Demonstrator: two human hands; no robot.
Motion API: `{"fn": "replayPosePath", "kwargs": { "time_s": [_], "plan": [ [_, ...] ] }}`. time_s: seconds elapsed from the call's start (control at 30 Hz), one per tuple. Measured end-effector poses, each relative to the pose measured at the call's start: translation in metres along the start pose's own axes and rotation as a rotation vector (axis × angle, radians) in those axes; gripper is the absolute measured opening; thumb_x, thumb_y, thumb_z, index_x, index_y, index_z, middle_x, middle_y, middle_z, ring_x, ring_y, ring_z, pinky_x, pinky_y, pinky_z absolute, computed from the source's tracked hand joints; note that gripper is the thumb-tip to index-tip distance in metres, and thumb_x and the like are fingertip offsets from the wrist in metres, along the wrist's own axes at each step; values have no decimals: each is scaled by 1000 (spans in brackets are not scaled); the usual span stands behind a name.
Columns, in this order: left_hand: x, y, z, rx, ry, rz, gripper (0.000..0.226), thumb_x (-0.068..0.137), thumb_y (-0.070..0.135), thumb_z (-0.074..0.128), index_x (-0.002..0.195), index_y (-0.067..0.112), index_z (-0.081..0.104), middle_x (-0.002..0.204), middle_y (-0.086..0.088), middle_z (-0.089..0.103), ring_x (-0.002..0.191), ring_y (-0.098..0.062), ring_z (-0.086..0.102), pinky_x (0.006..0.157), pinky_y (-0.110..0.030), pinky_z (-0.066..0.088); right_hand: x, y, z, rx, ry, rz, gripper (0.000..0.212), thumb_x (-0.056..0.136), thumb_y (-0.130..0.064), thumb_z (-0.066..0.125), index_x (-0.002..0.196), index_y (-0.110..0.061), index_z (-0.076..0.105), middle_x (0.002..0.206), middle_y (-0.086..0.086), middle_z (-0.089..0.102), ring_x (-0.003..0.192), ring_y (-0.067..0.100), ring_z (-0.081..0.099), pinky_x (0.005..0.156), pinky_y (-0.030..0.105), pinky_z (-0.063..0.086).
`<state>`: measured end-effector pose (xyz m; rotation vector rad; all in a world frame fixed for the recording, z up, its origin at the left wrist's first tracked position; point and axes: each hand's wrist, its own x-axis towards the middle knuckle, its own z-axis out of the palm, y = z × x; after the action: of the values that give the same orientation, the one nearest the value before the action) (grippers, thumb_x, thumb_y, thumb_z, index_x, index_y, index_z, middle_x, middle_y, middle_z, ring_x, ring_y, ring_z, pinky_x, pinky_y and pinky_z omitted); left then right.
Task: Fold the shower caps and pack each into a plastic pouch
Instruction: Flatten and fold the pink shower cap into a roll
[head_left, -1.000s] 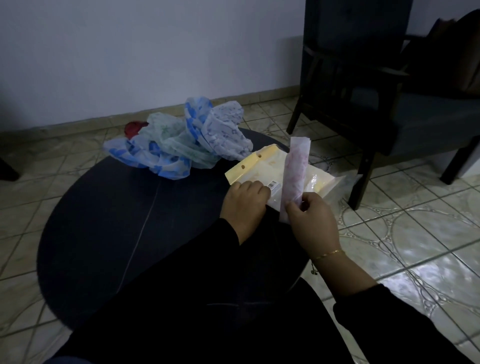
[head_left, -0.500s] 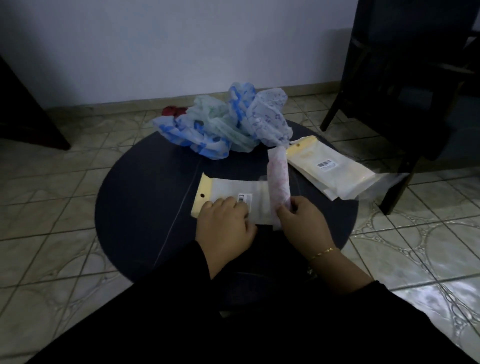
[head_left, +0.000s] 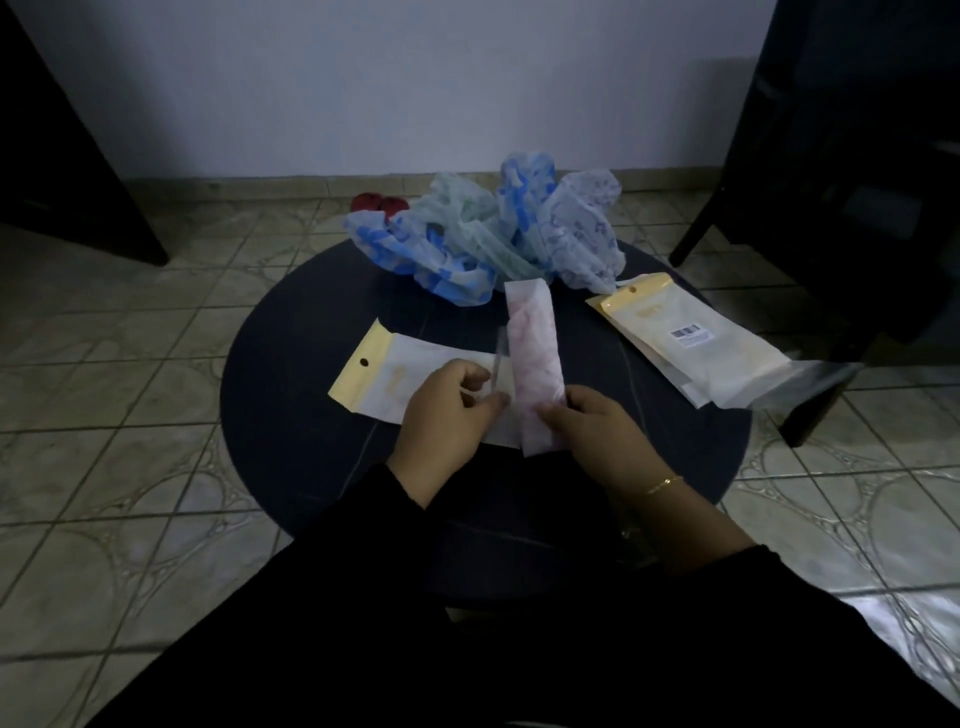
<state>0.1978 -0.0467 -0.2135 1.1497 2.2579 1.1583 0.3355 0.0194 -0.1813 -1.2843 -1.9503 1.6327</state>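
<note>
A folded pink-patterned shower cap (head_left: 535, 353), a long narrow strip, stands tilted over the round dark table (head_left: 291, 415). My right hand (head_left: 587, 426) grips its lower end. A plastic pouch (head_left: 410, 376) with a yellow header lies flat to the left of the strip. My left hand (head_left: 449, 410) pinches the clear flap at the pouch's open right end, lifting it beside the cap.
A heap of loose shower caps (head_left: 488, 234) in blue, green and white sits at the table's far edge. A stack of spare pouches (head_left: 696, 340) lies at the right. A dark chair (head_left: 852, 208) stands at the right, dark furniture (head_left: 62, 171) at the left, tiled floor all around.
One pouch has come off the right-hand stack and now lies flat left of the cap. My left hand went from pressing on it to lifting its flap. The view has swung left.
</note>
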Motion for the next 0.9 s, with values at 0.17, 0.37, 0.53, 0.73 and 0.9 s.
{"fn": "replayPosePath", "kwargs": {
  "time_s": [0.17,0.37,0.53,0.73,0.9],
  "plan": [
    [-3,4,10,474,45,23,66,73,69,59,118,22,54,120,3,55,115,-21,46,92,-36,38,4,6,-26,-52,59,-30,15,95,-23,51,104,-18,63,94,1,64,81,8,56,61,20,38],
    [-3,-5,15,717,171,15,73,66,73,51,115,20,53,119,-1,53,113,-25,45,90,-42,34,12,16,-48,-130,149,-104,29,88,-24,62,116,-22,55,100,-8,57,85,2,54,62,16,38],
    [-3,-12,15,699,264,174,52,69,58,52,101,16,56,106,-2,57,101,-25,52,84,-39,37,16,18,-54,-155,95,-72,14,89,-22,60,104,-25,60,95,-9,58,85,2,52,64,17,37],
    [-1,-19,15,506,142,341,19,82,15,57,100,17,63,137,-11,48,121,-25,49,93,-35,37,16,17,-56,-98,248,-118,12,89,-17,60,100,-23,63,87,-11,59,86,8,56,68,19,39],
    [0,-17,15,553,121,273,41,88,22,51,128,17,59,153,-22,22,132,-29,38,102,-37,36,7,10,-57,-42,150,-167,15,90,-16,59,103,-21,64,93,-6,63,87,5,57,78,24,45]
  ]
}}
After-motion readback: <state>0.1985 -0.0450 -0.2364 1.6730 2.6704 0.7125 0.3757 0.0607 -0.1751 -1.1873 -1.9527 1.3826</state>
